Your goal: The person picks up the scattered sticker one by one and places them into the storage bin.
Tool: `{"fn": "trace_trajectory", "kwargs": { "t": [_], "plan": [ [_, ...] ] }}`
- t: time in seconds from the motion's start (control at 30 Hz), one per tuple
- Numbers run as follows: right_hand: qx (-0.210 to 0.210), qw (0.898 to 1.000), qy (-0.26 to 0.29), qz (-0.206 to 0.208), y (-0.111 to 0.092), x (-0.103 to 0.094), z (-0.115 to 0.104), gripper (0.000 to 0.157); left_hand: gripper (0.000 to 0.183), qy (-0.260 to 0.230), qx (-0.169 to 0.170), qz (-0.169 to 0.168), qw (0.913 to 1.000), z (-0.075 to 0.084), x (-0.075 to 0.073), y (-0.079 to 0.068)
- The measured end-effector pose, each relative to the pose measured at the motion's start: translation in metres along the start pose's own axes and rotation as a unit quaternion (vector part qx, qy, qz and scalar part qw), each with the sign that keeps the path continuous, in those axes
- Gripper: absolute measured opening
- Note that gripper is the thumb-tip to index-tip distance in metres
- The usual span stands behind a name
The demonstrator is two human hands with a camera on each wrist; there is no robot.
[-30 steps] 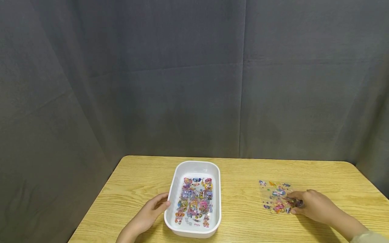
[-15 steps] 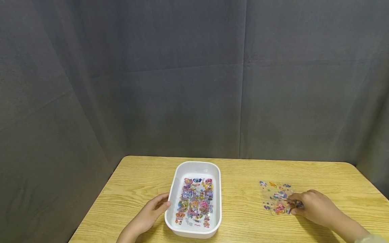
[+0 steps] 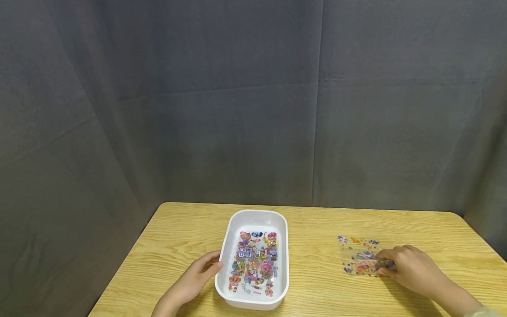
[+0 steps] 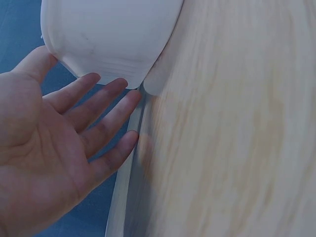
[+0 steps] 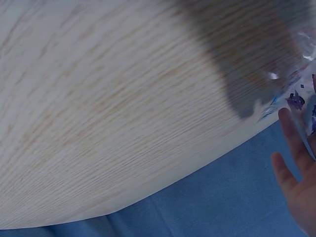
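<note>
A deep white tray (image 3: 256,220) with rounded corners sits left of the table's middle. On its floor lie clear sheets (image 3: 253,266) with colourful cartoon figures and lettering. Straight, spread fingers of my left hand (image 3: 194,279) touch the tray's left side, with the thumb at its rim; the left wrist view shows this hand (image 4: 54,148) palm-on. Over to the right, my right hand (image 3: 408,268) pinches the bunched right edge of a clear plastic sheet (image 3: 358,255) printed with small bright figures. Part of that sheet (image 5: 296,101) looks crumpled in the right wrist view.
Everything rests on a light wooden table (image 3: 313,246) with rounded back corners. A dark grey curtain (image 3: 237,132) hangs behind it and along the left side. Bare wood lies between the tray and the printed sheet.
The figures on the sheet under my right hand have shifted slightly as its fingers work at the bunched edge. My left hand and the tray hold their places.
</note>
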State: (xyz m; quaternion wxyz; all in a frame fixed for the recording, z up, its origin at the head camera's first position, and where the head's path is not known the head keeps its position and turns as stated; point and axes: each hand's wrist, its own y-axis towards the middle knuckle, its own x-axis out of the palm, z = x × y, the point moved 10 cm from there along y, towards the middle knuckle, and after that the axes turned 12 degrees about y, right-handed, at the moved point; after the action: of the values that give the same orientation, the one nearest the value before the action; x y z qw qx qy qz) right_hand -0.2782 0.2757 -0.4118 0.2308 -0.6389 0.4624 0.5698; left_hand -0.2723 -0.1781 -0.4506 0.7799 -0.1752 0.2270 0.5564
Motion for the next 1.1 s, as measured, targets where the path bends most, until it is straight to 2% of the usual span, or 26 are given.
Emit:
{"fn": "trace_trajectory", "kwargs": {
  "t": [0.1,0.4,0.6,0.8,1.1],
  "plan": [
    [0.005,1.0,0.002,0.003,0.0,-0.001,0.0,0.029,0.055,-0.001,0.0,0.0,1.0,0.0,0.0,0.0],
    [-0.045,0.997,-0.004,0.068,0.001,-0.017,-0.011,0.034,0.055,-0.006,0.004,0.002,1.0,0.001,-0.001,-0.002],
    [-0.06,0.994,-0.015,0.095,0.0,-0.024,-0.02,0.034,0.055,-0.009,0.006,-0.003,0.9999,0.001,0.0,0.0],
    [-0.054,0.993,-0.012,0.102,0.001,-0.026,-0.025,0.034,0.054,-0.006,0.004,-0.001,1.0,0.001,-0.001,-0.001],
    [-0.075,0.991,-0.007,0.113,0.004,-0.029,-0.039,0.038,0.054,-0.002,-0.006,0.006,1.0,-0.001,-0.001,-0.001]
  ]
}}
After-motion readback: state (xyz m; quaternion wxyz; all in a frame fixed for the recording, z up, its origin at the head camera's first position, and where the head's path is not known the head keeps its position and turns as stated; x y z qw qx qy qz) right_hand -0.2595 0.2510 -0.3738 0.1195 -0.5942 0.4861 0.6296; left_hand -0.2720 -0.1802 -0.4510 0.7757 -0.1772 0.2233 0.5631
